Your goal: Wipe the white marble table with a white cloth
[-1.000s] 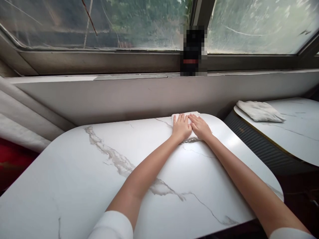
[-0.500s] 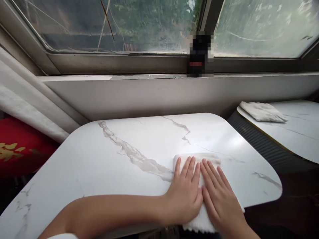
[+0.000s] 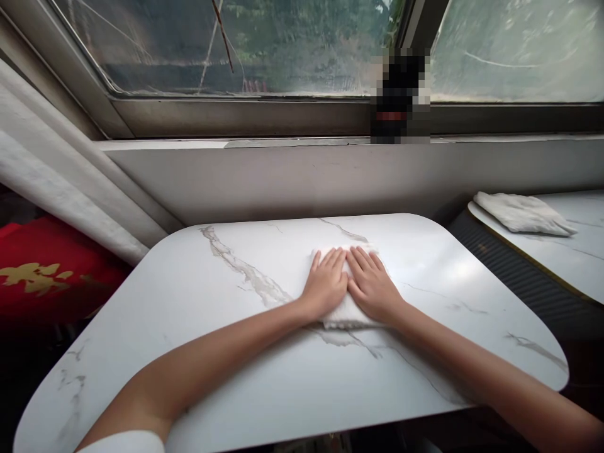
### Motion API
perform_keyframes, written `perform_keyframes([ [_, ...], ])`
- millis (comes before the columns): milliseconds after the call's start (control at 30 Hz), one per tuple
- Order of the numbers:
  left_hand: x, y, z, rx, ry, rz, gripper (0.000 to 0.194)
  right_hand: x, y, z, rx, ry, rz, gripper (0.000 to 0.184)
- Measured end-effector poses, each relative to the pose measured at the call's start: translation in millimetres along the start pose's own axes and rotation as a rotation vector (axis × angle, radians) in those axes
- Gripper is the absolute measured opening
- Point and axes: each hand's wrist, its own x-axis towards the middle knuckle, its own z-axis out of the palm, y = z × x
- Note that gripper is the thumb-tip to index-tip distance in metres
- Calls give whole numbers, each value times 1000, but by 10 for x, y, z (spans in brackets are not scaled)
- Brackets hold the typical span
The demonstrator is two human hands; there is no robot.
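Observation:
A folded white cloth lies flat on the white marble-patterned table, a little right of its middle. My left hand rests palm down on the cloth's left part, fingers stretched out toward the window. Beside it, my right hand presses flat on the right part, fingers also extended. The thumbs of both hands nearly meet. Much of the cloth is hidden under my hands; its near edge shows below them.
Behind the table runs a low wall under a window with a ledge. A second table at the right bears another crumpled white cloth. At left hang a white curtain and a red fabric with gold marks.
Both hands have slid the cloth forward across the table, toward the window and slightly left. My arms are stretched farther out, and the view has shifted a little left.

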Motion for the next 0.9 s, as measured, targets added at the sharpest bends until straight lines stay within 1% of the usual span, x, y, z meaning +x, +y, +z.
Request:
perform_keyframes([
  [100, 507, -339, -7, 67, 101, -19, 47, 611, 101, 129, 23, 19, 57, 55],
  [200, 871, -594, -38, 107, 152, -70, 47, 1073, 190, 223, 42, 27, 69, 54],
  [300, 1078, -723, -65, 130, 164, -111, 46, 1345, 269, 277, 58, 35, 53, 54],
  [400, 1169, -765, -69, 144, 175, -142, 46, 1460, 324, 303, 77, 51, 35, 53],
  [533, 1171, -761, -49, 159, 196, -146, 46, 1454, 341, 306, 101, 90, 30, 50],
  [667, 1046, -699, -36, 162, 187, -163, 46, 1319, 272, 262, 96, 79, 35, 51],
  [733, 923, -643, -34, 162, 183, -156, 46, 1190, 197, 227, 90, 69, 51, 51],
  [800, 749, -569, -33, 162, 178, -129, 46, 1002, 95, 190, 82, 68, 67, 51],
  [900, 379, -418, -36, 165, 146, -70, 46, 597, -101, 140, 67, 72, 80, 53],
])
